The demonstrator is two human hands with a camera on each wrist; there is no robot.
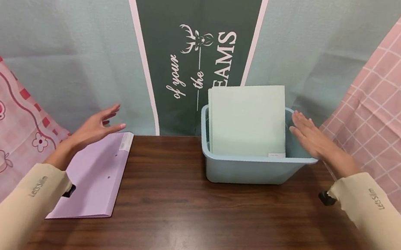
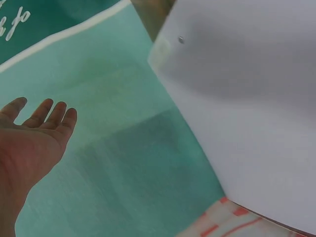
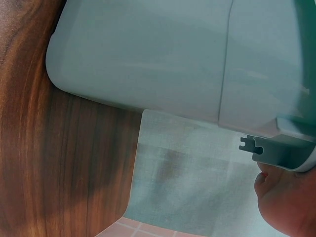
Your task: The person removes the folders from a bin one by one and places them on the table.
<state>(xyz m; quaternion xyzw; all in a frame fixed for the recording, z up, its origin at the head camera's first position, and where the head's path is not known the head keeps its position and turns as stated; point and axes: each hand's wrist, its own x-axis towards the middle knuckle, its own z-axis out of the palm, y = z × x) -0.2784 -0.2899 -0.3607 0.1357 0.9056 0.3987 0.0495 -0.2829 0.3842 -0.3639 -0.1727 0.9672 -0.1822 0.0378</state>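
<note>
Both hands are empty. The right hand point(image 1: 312, 139), fingers extended, is at the right rim of the one blue bin point(image 1: 246, 172); whether it touches is unclear. The left hand point(image 1: 94, 129), fingers loosely spread, hangs well left of the bin, above one purple folder point(image 1: 97, 178) with two holes and one white label point(image 1: 126, 142), too small to read. Inside the bin leans a pale green folder point(image 1: 248, 119), a second edge showing behind it and a small label point(image 1: 277, 155) at its lower corner. The two sleeves, left point(image 1: 33, 197) and right point(image 1: 375, 214), each read "Let'sSlim". Behind the bin, one dark green panel point(image 1: 220, 1) carries "of your", "the", "EAMS" and one deer head. Only the right wrist view shows a notched tab point(image 3: 252, 145) under the bin's rim; only the left wrist view shows the left palm.
</note>
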